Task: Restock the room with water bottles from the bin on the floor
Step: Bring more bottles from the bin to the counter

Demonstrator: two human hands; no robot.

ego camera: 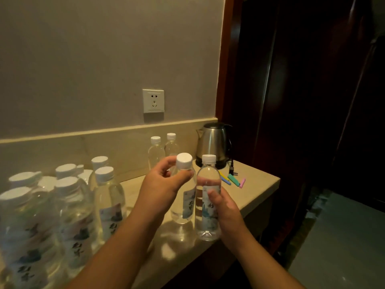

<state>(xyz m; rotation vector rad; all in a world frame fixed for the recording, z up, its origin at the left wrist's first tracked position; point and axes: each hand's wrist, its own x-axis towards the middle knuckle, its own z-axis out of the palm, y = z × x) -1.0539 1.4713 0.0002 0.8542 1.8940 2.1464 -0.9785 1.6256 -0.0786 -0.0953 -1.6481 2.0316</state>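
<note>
The left hand [164, 184] pinches one bottle [184, 197] by the neck, thumb and fingers curled just under its white cap; the right hand [221, 209] wraps the second bottle [208, 197] around its labelled middle, thumb across the front; both bottles stand upright side by side, almost touching, over the front part of the counter [258, 184]; whether their bases rest on it or hang just above it I cannot tell. A crowd of bottles [68, 205] stands at the left, two more [163, 150] wait by the wall, and a kettle [212, 144] sits in the corner with coloured clips [233, 180] beside it; the bin is out of sight. These look full, so each should carry some weight; thin clear plastic will likely give under a hard squeeze and feel slick; the label band or the ridged neck seems the surest hold, and a neck pinch may let the body swing. I'd judge they are about to be set down together.
</note>
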